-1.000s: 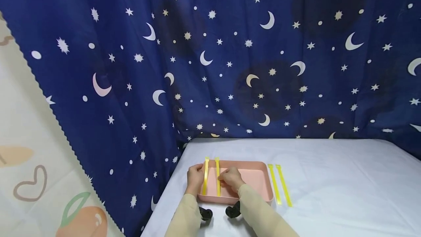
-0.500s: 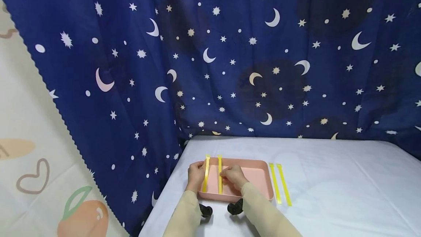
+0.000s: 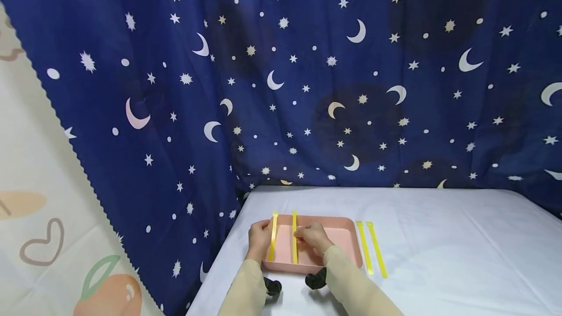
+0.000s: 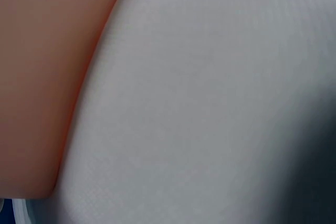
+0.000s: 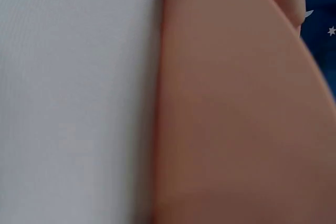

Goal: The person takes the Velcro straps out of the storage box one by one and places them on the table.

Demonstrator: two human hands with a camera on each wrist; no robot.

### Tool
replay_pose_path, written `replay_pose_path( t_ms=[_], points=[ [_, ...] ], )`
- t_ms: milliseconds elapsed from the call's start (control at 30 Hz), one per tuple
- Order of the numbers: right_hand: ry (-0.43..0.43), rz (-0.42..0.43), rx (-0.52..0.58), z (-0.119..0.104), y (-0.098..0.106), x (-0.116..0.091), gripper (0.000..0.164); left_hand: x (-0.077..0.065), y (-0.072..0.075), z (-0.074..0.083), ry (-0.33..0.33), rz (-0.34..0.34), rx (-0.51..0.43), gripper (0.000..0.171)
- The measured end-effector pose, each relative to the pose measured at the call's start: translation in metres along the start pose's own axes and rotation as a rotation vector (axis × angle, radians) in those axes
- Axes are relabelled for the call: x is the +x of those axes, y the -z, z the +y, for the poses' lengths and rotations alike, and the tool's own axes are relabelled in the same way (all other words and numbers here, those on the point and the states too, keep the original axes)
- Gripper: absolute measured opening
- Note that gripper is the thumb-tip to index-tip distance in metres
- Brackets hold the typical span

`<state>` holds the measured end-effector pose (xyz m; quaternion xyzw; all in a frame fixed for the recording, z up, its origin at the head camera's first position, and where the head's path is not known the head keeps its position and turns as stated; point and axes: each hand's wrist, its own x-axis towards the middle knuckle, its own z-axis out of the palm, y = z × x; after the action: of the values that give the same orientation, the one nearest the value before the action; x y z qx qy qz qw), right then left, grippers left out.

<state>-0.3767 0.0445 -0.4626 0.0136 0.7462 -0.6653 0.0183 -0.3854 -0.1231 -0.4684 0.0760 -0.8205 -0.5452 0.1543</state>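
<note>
A shallow pink tray (image 3: pixel 340 238) stands on the white-covered table. Two yellow straps, each with a wider slotted end, lie across it from back to front: a left strap (image 3: pixel 273 240) near the tray's left side and a second strap (image 3: pixel 295 252) further right. My right hand (image 3: pixel 314 236) reaches over the tray and pinches the second strap near its middle. At the tray's left rim, my left hand (image 3: pixel 259 238) holds the side, its fingertips partly hidden. Each wrist view is filled mostly by the tray's outer wall and the white cloth.
Two more yellow straps, an inner strap (image 3: pixel 365 248) and an outer strap (image 3: pixel 377 250), lie side by side right of the tray. The white tablecloth (image 3: pixel 452 247) stretches to the right. A blue star-and-moon curtain (image 3: pixel 307 111) hangs behind; a cream curtain (image 3: pixel 39 160) is at left.
The second strap has shifted slightly right across the tray with my right hand, widening the gap between it and the left strap. My left hand stays at the rim.
</note>
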Motion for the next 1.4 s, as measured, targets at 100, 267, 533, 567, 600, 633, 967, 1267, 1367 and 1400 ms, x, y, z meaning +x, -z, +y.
replay_pose_path(
  t_ms=[100, 267, 533, 567, 600, 633, 967, 1267, 1367, 1400],
  points=[
    [-0.003, -0.015, -0.001, 0.0, 0.003, -0.001, 0.016, -0.002, 0.001, -0.001, 0.001, 0.001, 0.008, 0.032],
    [-0.03, -0.015, -0.015, 0.0, 0.011, -0.001, 0.02, -0.002, 0.001, -0.003, 0.0, -0.006, 0.004, 0.032],
    [-0.031, -0.009, -0.049, 0.002, 0.019, 0.0, 0.02, -0.003, 0.001, -0.005, -0.009, 0.011, 0.004, 0.03],
    [-0.034, -0.005, -0.047, 0.002, 0.02, 0.0, 0.019, -0.003, 0.001, -0.006, -0.011, 0.011, 0.004, 0.03],
    [-0.029, -0.003, -0.04, 0.001, 0.022, 0.0, 0.019, -0.003, 0.001, -0.006, -0.015, 0.01, 0.004, 0.03],
    [-0.019, -0.003, -0.04, 0.001, 0.024, 0.0, 0.018, -0.003, 0.001, -0.005, -0.023, 0.015, 0.007, 0.03],
    [-0.004, 0.045, -0.089, -0.013, 0.044, 0.001, 0.016, -0.001, 0.005, -0.005, -0.064, 0.031, 0.026, 0.03],
    [0.005, 0.047, -0.079, -0.005, 0.056, 0.0, 0.017, -0.003, 0.002, -0.007, -0.052, 0.018, 0.009, 0.031],
    [0.007, 0.064, -0.056, -0.006, 0.061, -0.001, 0.019, -0.003, 0.002, -0.004, -0.062, 0.014, 0.007, 0.03],
    [0.003, 0.075, -0.049, -0.007, 0.064, -0.002, 0.019, -0.003, 0.002, -0.003, -0.065, 0.015, 0.008, 0.029]
  ],
)
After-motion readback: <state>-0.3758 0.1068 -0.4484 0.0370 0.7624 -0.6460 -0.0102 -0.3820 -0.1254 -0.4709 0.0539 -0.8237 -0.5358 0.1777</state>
